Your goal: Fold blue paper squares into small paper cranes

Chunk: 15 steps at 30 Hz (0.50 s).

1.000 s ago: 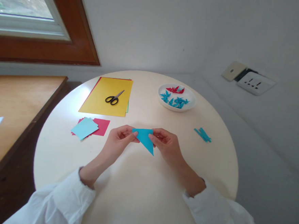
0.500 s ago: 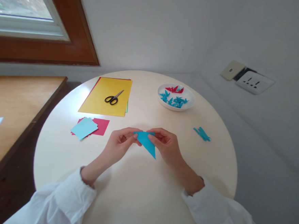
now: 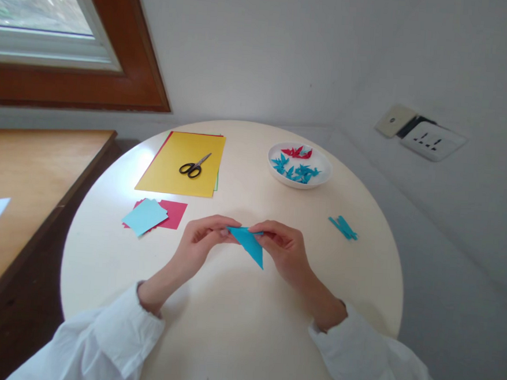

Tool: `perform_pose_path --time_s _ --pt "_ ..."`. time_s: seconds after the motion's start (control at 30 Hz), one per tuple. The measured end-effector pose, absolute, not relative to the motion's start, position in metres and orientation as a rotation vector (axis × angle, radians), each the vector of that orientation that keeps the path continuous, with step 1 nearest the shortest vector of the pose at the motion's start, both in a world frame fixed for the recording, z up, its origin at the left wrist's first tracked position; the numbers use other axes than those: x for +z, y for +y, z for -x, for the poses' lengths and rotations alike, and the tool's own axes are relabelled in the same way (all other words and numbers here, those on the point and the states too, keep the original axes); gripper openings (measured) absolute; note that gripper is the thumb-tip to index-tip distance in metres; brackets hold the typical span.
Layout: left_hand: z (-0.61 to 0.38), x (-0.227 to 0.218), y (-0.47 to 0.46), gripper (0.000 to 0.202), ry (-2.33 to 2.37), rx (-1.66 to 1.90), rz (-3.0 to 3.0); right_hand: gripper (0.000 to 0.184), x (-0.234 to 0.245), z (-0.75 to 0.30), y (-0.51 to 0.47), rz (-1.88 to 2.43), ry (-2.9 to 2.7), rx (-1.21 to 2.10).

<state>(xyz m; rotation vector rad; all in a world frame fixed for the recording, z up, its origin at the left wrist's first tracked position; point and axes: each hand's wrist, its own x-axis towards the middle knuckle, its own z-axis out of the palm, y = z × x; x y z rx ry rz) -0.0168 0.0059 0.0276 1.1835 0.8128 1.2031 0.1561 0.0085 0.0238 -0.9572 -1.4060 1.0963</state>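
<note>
Between my hands is a folded piece of blue paper [image 3: 252,248], its pointed end hanging down toward me. My left hand [image 3: 204,236] pinches its upper left corner between thumb and fingers. At the upper right edge, my right hand [image 3: 282,247] is closed on the same paper, thumb underneath the top fold. A narrow folded strip shows along the top edge. Both hands are over the middle of the round white table [image 3: 234,339]. The fingertips partly hide the paper's upper corners.
A white plate [image 3: 323,180] holds several folded red and blue paper pieces. Scissors [image 3: 193,167] lie on yellow sheets [image 3: 159,175]. Light blue squares [image 3: 145,217] overlap pink paper [image 3: 174,214] at left; blue strips [image 3: 343,227] lie right. A wooden desk [image 3: 38,169] stands beside the table.
The top edge of the blue paper has tilted or folded over toward me, so less of its upper face shows. My thumbs have shifted slightly; both hands keep their hold.
</note>
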Motion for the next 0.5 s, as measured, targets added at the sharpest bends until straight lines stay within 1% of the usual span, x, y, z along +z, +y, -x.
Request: perform_pose_path --time_s 0.13,0.4,0.5 --pt "0.0133 0.0315 0.0042 0.02 0.903 1.172 -1.129 0.013 0.0205 -0.1558 0.0062 0.931 -1.46 1.079" --pt "0.0099 0.0377 0.0032 0.015 1.052 1.121 -1.25 0.012 0.015 -0.1564 0.0057 0.863 -1.538 1.007" --pt "0.0112 0.037 0.0017 0.013 1.114 1.142 -1.352 0.012 0.0179 -0.1555 0.0049 0.858 -1.523 1.035"
